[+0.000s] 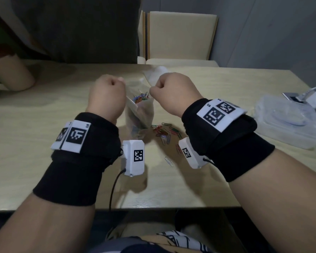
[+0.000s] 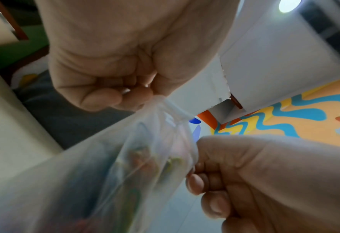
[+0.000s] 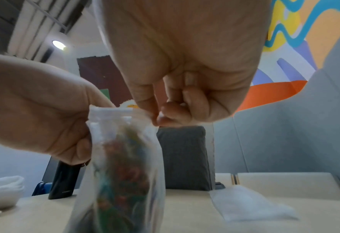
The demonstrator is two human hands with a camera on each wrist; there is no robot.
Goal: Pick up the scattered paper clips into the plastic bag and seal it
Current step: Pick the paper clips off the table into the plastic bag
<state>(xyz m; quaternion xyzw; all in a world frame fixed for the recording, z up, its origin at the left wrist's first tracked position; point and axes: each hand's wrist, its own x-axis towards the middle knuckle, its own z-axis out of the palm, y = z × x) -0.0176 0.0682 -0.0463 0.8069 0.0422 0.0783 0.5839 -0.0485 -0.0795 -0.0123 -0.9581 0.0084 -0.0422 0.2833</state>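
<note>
Hands pinching plastic bag (image 1: 140, 110) rim, loose paper clips (image 1: 164, 133) only in head view

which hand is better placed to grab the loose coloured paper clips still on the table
Right hand: the coloured paper clips lie below its wrist. The left hand could keep gripping the clear plastic bag.

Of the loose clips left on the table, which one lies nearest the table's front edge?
The pale paper clip, lying alone, apart from the coloured pile beside the plastic bag.
</note>
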